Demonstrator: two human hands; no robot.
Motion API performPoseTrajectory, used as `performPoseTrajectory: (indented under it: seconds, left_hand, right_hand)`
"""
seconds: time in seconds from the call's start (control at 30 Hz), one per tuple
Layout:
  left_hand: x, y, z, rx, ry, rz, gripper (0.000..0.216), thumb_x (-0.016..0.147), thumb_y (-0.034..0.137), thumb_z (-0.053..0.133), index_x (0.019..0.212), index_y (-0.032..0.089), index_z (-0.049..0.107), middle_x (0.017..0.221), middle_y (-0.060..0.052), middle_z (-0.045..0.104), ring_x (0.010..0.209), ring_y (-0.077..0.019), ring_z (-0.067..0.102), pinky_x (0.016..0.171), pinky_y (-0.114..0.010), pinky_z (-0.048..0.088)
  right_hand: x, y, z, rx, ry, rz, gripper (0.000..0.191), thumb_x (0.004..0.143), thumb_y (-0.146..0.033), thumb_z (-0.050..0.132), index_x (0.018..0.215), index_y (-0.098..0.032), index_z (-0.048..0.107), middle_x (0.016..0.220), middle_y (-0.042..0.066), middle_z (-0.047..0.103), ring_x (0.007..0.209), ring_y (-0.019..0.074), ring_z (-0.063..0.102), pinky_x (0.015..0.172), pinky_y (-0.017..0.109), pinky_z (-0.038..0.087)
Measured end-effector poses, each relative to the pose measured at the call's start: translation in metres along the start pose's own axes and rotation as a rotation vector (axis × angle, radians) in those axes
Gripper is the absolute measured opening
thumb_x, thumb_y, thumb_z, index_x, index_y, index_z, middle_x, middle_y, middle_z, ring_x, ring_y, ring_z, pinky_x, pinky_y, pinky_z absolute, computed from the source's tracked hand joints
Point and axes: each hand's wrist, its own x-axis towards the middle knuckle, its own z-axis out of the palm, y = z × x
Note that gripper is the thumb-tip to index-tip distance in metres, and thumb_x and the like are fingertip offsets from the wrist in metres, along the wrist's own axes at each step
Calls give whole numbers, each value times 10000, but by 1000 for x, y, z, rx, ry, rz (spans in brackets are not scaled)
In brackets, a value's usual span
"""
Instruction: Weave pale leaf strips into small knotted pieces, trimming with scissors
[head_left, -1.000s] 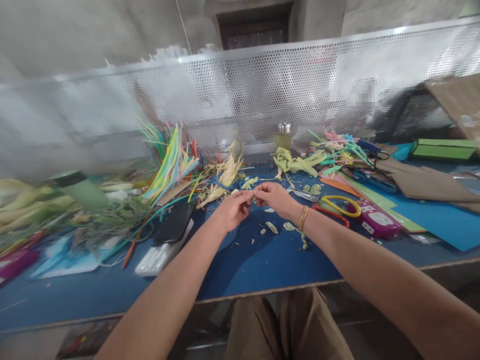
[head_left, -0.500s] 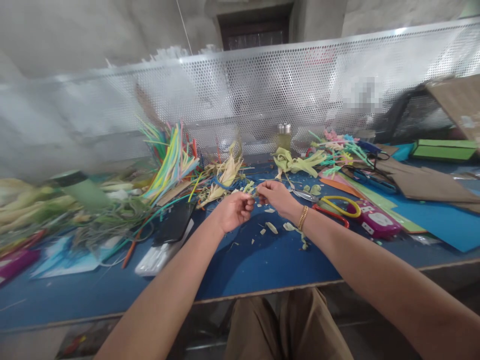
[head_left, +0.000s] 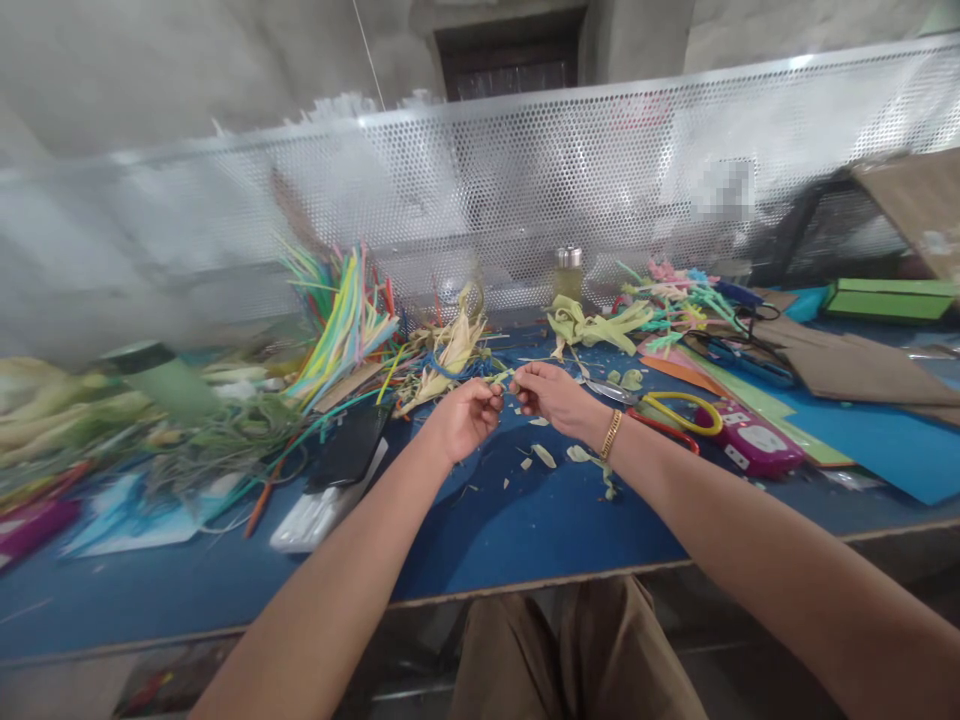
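Observation:
My left hand (head_left: 466,414) and my right hand (head_left: 551,395) meet over the middle of the blue table (head_left: 525,530). Both are closed in a pinch on a small pale-green strip (head_left: 504,377) held between their fingertips, just above the table. A gold bracelet (head_left: 610,435) sits on my right wrist. Small pale-green scraps (head_left: 544,455) lie on the table under my hands.
A heap of coloured strips (head_left: 341,320) and dried leaves (head_left: 446,355) lies behind my left hand. Yellow-handled scissors (head_left: 671,412) and a pink-purple box (head_left: 750,440) lie right of my right wrist. A dark phone (head_left: 349,448) rests at left. Perforated metal screen (head_left: 525,190) behind.
My hands have stayed together, working the strip; the left fingers curled tighter and the strip now sticks out between the hands to the upper left.

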Motion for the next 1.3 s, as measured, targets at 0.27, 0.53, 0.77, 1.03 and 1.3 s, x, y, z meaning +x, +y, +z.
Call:
performPoseTrajectory:
  seconds: [0.27,0.53,0.77,1.03,1.3]
  left_hand:
    - [0,2,-1,70,-3,-142,101,712,208,583,657,154,519,545,25,432,433,-65,390,362,-148,280]
    - [5,-5,-4,142,147,1,362,677,458,785,753,147,615,641,16,547,494,-54,485,373,-141,292]
    - [7,-8,-4,218,188,113,325,537,238,870,730,142,626,611,45,524,523,-37,488,406,-132,266]
    - [13,-12,-11,366,233,165,278,569,261,832,682,148,604,582,31,512,500,-56,455,426,-167,268]
    - [14,-14,-14,444,196,233,257,611,265,820,667,159,593,541,41,472,434,-51,365,409,-211,181]
  right_hand:
    - [-2,0,0,-11,-37,-41,224,762,-343,652,786,-205,478,609,-69,508,486,64,412,444,199,360]
    - [-2,7,0,-412,73,-278,123,815,-296,577,764,-199,521,622,-49,522,511,82,432,501,231,364]
    - [3,10,-6,-619,105,-418,120,775,-291,618,736,-178,610,705,5,621,642,122,531,624,259,427]
    - [2,9,-7,-693,70,-438,126,773,-292,636,759,-169,654,716,24,669,646,139,573,633,268,451]
    - [4,10,-11,-726,87,-429,124,786,-298,633,761,-183,672,735,33,683,663,153,582,642,281,448]
